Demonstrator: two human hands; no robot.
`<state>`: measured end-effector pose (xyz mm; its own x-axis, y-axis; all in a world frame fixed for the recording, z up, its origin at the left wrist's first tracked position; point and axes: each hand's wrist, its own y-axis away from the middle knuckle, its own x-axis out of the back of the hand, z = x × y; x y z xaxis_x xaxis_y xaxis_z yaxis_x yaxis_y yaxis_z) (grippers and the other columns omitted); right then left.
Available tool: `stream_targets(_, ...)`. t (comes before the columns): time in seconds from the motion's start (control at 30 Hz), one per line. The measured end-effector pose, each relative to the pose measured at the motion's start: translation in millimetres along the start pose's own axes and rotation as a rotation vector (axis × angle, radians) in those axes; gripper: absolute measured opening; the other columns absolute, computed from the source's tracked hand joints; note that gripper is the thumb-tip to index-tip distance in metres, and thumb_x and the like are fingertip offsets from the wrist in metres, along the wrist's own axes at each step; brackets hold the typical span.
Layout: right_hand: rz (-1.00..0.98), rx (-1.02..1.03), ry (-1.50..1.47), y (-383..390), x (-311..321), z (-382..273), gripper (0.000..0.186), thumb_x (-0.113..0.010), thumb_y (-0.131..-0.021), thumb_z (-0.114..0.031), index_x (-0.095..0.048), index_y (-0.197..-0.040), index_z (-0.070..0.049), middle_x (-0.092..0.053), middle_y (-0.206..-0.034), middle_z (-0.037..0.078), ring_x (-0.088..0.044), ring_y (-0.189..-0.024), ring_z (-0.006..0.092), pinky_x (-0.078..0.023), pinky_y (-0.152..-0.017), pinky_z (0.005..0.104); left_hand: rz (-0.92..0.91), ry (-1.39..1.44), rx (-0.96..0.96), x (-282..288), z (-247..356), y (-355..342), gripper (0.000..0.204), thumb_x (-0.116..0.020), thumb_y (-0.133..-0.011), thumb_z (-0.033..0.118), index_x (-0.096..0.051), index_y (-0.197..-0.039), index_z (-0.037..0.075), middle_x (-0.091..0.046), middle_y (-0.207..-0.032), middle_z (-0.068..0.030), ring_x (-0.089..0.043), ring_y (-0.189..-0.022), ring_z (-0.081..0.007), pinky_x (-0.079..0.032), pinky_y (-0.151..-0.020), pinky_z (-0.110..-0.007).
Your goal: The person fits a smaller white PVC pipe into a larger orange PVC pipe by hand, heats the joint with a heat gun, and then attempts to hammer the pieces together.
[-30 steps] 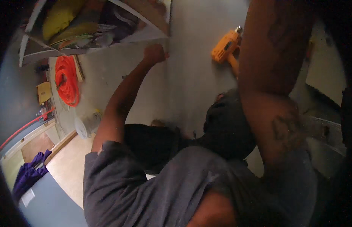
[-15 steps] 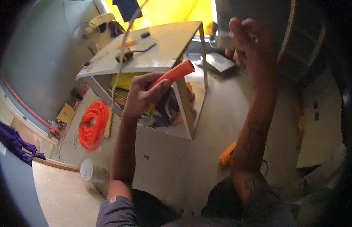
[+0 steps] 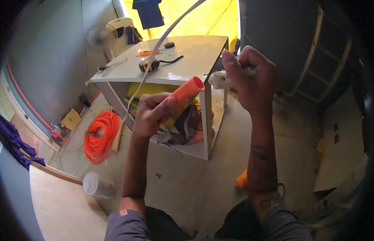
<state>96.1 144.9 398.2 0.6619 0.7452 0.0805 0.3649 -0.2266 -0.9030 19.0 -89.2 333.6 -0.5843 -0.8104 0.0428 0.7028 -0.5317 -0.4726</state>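
Note:
My left hand [image 3: 154, 113] is shut around an orange plastic tube [image 3: 186, 93], whose open end points up and to the right. My right hand [image 3: 251, 78] is raised beside it and grips a white fitting [image 3: 219, 79] that sticks out to the left of my fingers. The fitting's end is a short way to the right of the tube's mouth, not touching it. Both hands hang in front of a white open-sided table [image 3: 195, 54]. A thin white cable [image 3: 152, 58] runs up from my left hand across the table top.
On the table lie a tape measure [image 3: 149, 64], a black cap [image 3: 169, 45] and an orange pencil [image 3: 146, 52]. Cloth and bags fill the space under it. A coil of orange cord [image 3: 99, 135], a white tub [image 3: 94, 184] and an orange drill [image 3: 242, 179] sit on the floor.
My view has swung up from the floor to the table. Both hands have come closer together, with the tube's mouth and the fitting now near each other.

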Motion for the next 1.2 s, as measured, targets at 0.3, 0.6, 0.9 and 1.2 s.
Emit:
stream_targets(0.3,-0.093,-0.030,0.050,8.6,-20.0,7.4,0.030,-0.072,-0.079,-0.019,-0.054,-0.061,-0.003,-0.055,-0.053,0.007,-0.050,-0.048,0.0113,-0.042,-0.048,0.0303,0.014,-0.217,-0.039,0.9,9.8,3.1,0.030,-0.070,-0.088,0.022,-0.071,-0.103,-0.003,-0.061,-0.071,0.0022,-0.049,-0.064,-0.0032,-0.038,-0.055,-0.020)
stream_targets(0.6,-0.140,-0.086,0.103,11.8,-27.7,9.8,0.028,-0.070,-0.075,-0.015,-0.052,-0.059,0.000,-0.053,-0.051,0.010,-0.049,-0.047,0.0132,-0.043,-0.049,0.0325,0.082,-0.610,-0.255,1.3,13.2,7.0,0.030,-0.077,-0.081,0.020,-0.073,-0.102,0.000,-0.068,-0.070,-0.0046,-0.059,-0.063,-0.0048,-0.049,-0.060,-0.023)
stream_targets(0.9,-0.034,-0.003,0.230,23.0,-42.0,13.0,0.031,-0.069,-0.077,-0.014,-0.048,-0.058,-0.002,-0.049,-0.049,0.008,-0.046,-0.043,0.0128,-0.042,-0.047,0.0312,0.119,-0.752,-0.308,4.1,15.0,6.1,0.031,-0.078,-0.079,0.020,-0.072,-0.102,0.000,-0.069,-0.070,-0.0073,-0.063,-0.063,-0.0071,-0.051,-0.059,-0.025)
stream_targets(1.2,-0.006,0.420,0.084,30.6,-40.8,26.3,0.038,-0.073,-0.076,-0.008,-0.041,-0.056,-0.007,-0.038,-0.046,0.002,-0.039,-0.040,0.0094,-0.036,-0.040,0.0279,-0.043,-0.325,-0.031,16.5,4.9,7.8,0.033,-0.074,-0.082,0.024,-0.072,-0.100,-0.004,-0.062,-0.068,0.0010,-0.053,-0.063,-0.0052,-0.043,-0.057,-0.023)
